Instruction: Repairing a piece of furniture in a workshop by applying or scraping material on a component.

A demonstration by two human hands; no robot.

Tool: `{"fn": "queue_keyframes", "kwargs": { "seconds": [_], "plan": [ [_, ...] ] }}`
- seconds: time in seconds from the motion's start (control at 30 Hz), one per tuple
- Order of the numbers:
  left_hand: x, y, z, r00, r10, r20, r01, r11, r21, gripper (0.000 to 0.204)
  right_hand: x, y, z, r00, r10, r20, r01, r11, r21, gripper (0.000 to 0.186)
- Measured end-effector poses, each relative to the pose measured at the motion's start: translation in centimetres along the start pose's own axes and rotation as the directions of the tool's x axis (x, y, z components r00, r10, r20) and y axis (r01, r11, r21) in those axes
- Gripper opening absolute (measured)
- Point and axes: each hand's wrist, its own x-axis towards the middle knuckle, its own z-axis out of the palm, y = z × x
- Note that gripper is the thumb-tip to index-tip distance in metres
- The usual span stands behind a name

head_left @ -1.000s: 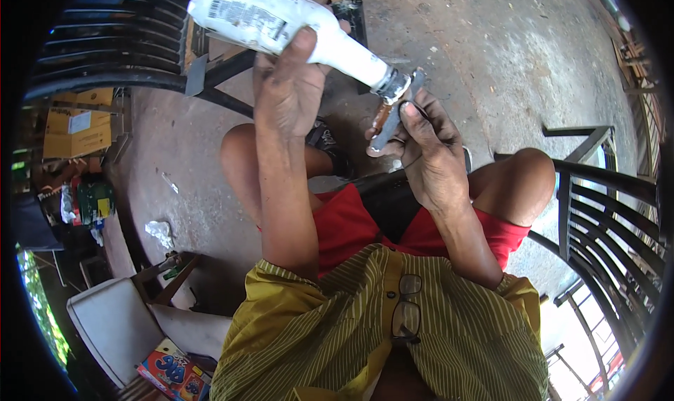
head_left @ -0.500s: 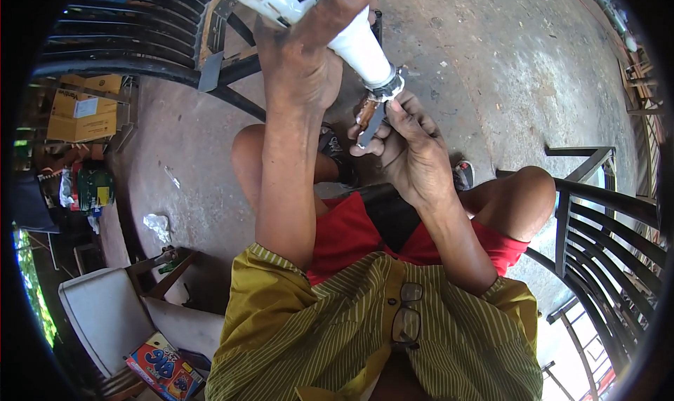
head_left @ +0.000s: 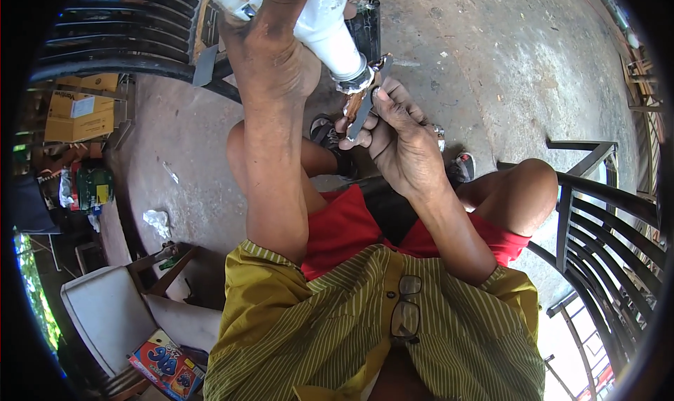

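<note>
My left hand [head_left: 270, 57] is wrapped round a large white plastic bottle [head_left: 330, 47], which is tilted with its neck pointing down to the right. A dark, crusted ring smeared with white circles the bottle's mouth. My right hand [head_left: 407, 138] pinches a flat grey metal blade [head_left: 361, 119] between thumb and fingers, right at that mouth. Beside the blade is a brown, wood-like piece [head_left: 353, 105] with white smears; whether it joins the blade or the bottle, I cannot tell. The left fingers are partly hidden behind the bottle.
A black slatted bench [head_left: 126, 32] stands at the far left, and another black slatted seat [head_left: 611, 239] at the right. On the left are a cardboard box [head_left: 81, 113], a white chair [head_left: 105, 317] and a colourful carton [head_left: 165, 362]. Crumpled white plastic [head_left: 157, 222] lies on the concrete floor.
My left hand and the bottle have shifted left. My right hand has moved slightly left with the blade, whose far end now shows past the right side of the bottle's mouth.
</note>
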Motion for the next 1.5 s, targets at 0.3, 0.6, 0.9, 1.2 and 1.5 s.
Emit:
{"fn": "queue_keyframes", "kwargs": {
  "seconds": [0.3,0.6,0.9,1.2,1.5],
  "plan": [
    [0.9,-0.7,0.9,0.941,-0.098,0.324,0.338,0.237,-0.911,0.03,0.1,0.4,0.1,0.999,0.016,-0.045,-0.017,1.0,-0.013,0.022],
    [1.2,0.4,0.0,0.994,0.095,0.049,-0.085,0.98,-0.183,0.024,0.0,0.1,0.5,1.0,0.025,-0.009,-0.025,1.0,0.014,0.027],
    [0.6,0.5,-0.4,0.996,-0.01,0.087,0.041,0.93,-0.365,0.024,-0.2,0.1,-0.3,0.998,-0.048,0.035,0.047,0.998,0.031,0.04],
    [-0.3,-0.3,0.7,0.999,0.04,-0.029,-0.043,0.99,-0.136,0.024,-0.5,-0.2,-0.3,0.997,-0.08,0.012,0.08,0.997,-0.004,0.044],
    [-0.6,0.4,1.1,0.998,0.012,-0.059,-0.014,0.999,-0.04,0.028,-0.5,-0.1,-0.5,0.995,-0.103,0.018,0.103,0.994,-0.027,0.041]
  ]
}}
